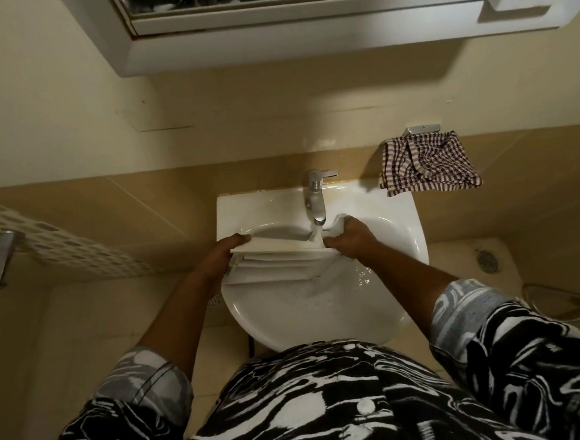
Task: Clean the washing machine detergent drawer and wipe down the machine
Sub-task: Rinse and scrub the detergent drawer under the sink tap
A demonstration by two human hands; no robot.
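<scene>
Head view: drawer at the rinse, machine wipe not yet done

Under both grips lay the white sink [323,324]. Across it the detergent drawer [277,256] was grasped by the left hand [221,257] and the right hand [352,241] at its two ends, the tap [316,200] just above. By my judgement rinsing was midway; no machine was visible.

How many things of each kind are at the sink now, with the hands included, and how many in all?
hands: 2 (left hand, right hand)
detergent drawer: 1
tap: 1
checked cloth: 1
sink: 1
Total: 6
</scene>
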